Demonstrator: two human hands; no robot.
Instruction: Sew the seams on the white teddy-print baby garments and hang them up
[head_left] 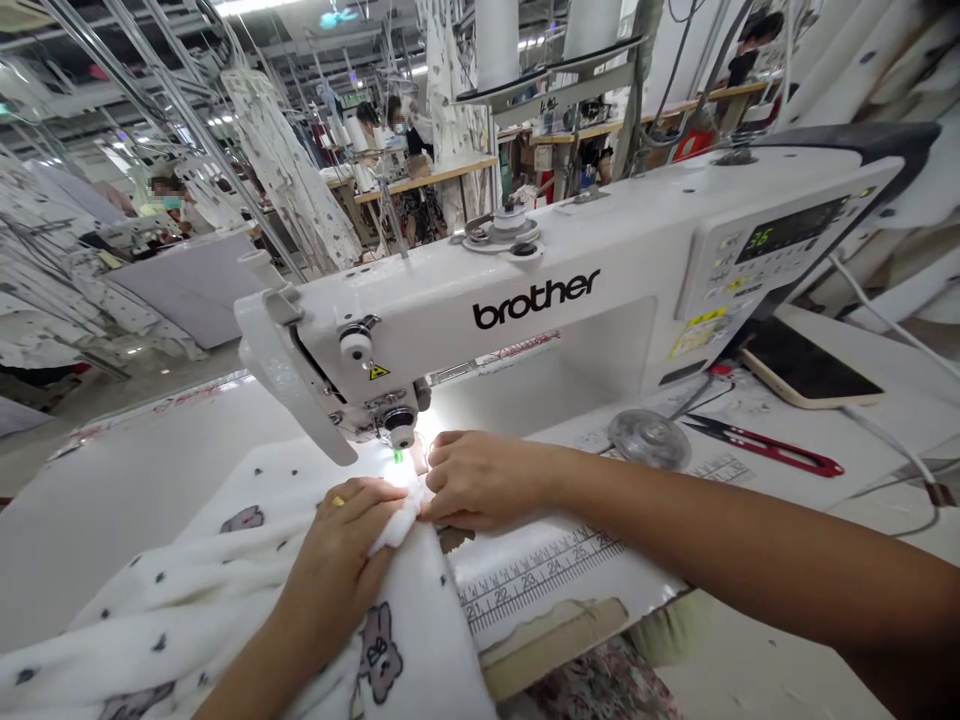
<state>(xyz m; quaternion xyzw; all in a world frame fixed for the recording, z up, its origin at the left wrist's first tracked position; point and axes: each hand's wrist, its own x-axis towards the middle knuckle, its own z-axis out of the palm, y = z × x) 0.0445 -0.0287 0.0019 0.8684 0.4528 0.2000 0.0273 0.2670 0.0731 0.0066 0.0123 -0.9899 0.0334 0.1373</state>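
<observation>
Left grip (339, 535), right grip (484, 480) pinching fleece (187, 590)

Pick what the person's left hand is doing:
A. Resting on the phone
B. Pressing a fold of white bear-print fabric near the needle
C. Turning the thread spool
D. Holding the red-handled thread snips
B. The left hand lies on the white bear-print fabric, its fingers bunching a fold just below the head of the Brother sewing machine.
</observation>
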